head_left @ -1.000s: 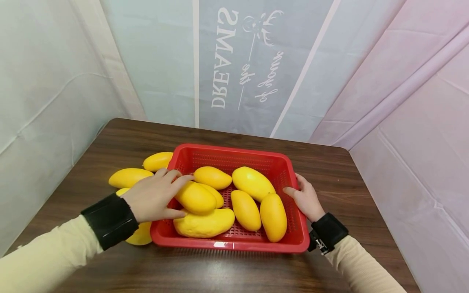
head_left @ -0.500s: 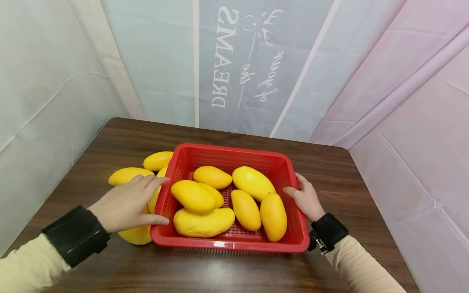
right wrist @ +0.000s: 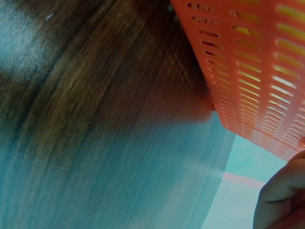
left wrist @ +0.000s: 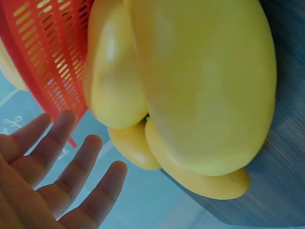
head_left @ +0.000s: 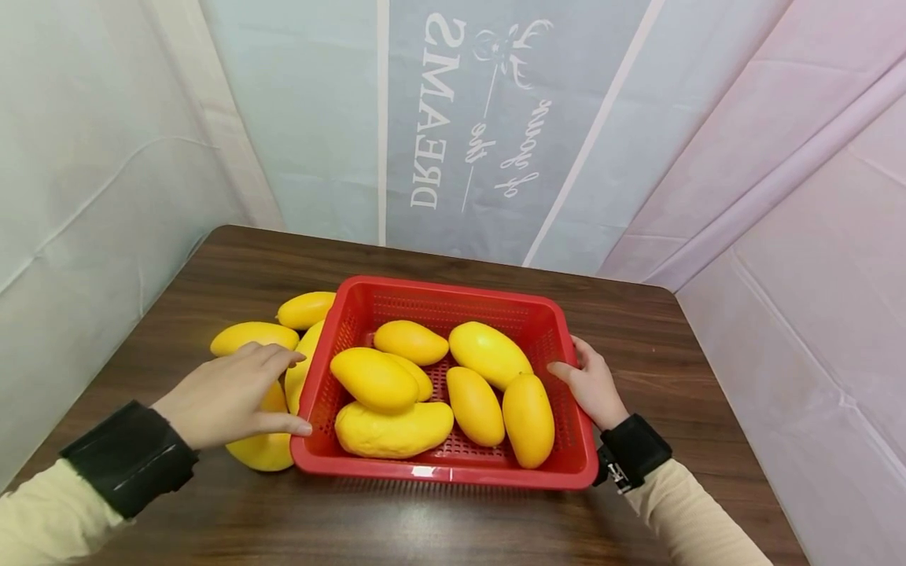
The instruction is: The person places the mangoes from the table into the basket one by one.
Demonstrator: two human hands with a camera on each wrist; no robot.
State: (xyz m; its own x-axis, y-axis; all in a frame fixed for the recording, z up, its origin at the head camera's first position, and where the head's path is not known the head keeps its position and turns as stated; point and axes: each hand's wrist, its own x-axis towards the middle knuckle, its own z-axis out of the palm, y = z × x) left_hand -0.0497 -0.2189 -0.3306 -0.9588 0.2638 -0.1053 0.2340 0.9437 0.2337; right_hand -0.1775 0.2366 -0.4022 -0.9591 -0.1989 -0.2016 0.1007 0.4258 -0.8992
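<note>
A red perforated plastic basket (head_left: 453, 473) holds several yellow mangoes; one mango (head_left: 375, 380) at the left lies on top of others, including a bumpy one (head_left: 396, 432). My right hand (head_left: 593, 384) grips the basket's right rim, thumb over the inside and fingers outside; in the right wrist view part of the hand (right wrist: 283, 195) shows by the basket wall. My left hand (head_left: 230, 397) hovers left of the basket with spread fingers and nothing in them. Below and beyond it are several loose mangoes, such as one large mango (left wrist: 209, 86) in the left wrist view.
The dark wood table (head_left: 396, 527) carries everything. Loose mangoes (head_left: 255, 336) lie against and near the basket's left side. Cloth-like walls (head_left: 297, 157) stand behind the table and at both sides.
My left hand has let go of the top mango in the basket and drawn back left past the rim. My right hand has stayed on the basket's right rim.
</note>
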